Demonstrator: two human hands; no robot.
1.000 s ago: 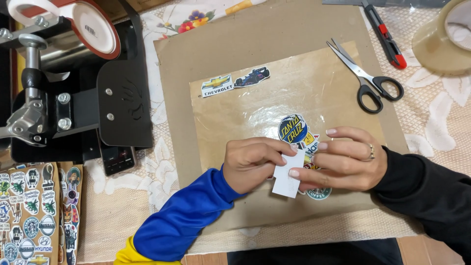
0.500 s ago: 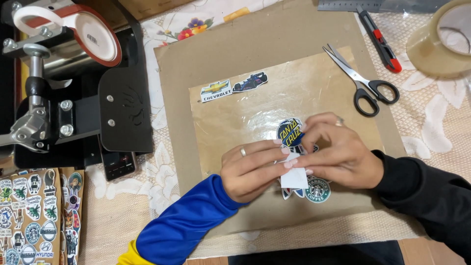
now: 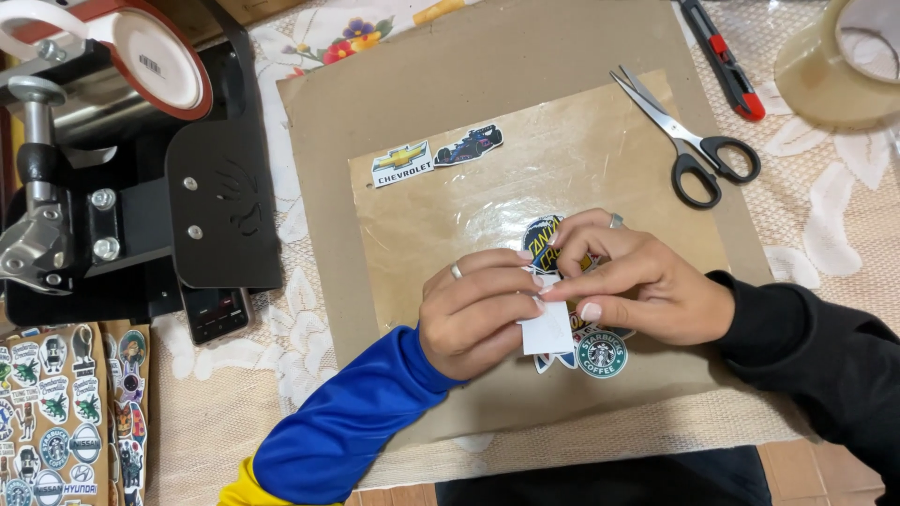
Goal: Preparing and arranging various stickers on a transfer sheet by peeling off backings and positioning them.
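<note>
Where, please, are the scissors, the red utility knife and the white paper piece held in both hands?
scissors (image 3: 687,141), head view, on the pivot.
red utility knife (image 3: 720,58), head view, mid-handle.
white paper piece (image 3: 547,334), head view, its lower half.

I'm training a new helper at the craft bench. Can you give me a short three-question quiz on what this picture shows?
1. True or false: the scissors lie on the cardboard sheet, up and to the right of the hands.
2. What do the left hand and right hand pinch between them? A) a roll of tape B) a small white paper piece C) a red-handled cutter
3. Fill in: the round green sticker lies just ____ the right hand in the picture.

Key: 1 true. 2 B, the small white paper piece. 3 below.
</note>
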